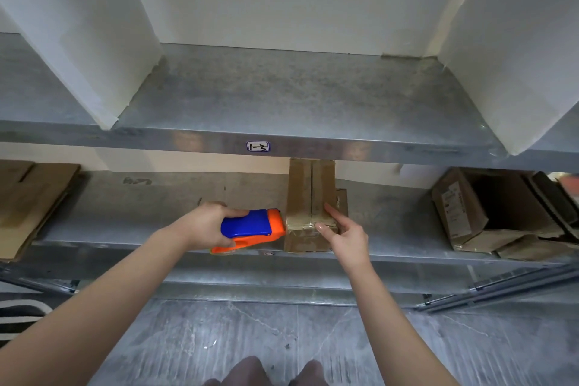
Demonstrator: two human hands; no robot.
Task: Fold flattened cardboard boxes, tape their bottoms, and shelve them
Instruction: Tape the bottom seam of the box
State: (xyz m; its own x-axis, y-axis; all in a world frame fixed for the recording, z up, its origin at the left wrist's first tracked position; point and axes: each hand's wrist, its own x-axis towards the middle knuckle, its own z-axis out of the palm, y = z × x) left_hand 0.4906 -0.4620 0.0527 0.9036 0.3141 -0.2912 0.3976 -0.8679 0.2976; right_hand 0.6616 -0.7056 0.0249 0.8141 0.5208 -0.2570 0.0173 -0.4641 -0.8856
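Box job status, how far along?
Done: assembled boxes lie on the shelf at right. In hand: left hand grips the tape dispenser beside the folded box, tape across its seam; right hand presses it. Left: flattened cardboard stacked at left.

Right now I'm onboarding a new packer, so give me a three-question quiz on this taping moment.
1. True or false: the left hand grips the blue-and-orange tape dispenser.
2. Fingers of the right hand press on: A) the upright cardboard box, B) the flattened cardboard, C) the floor.
3. Fill in: the label on the shelf edge above reads ___.
Key: 1 true; 2 A; 3 1-3.
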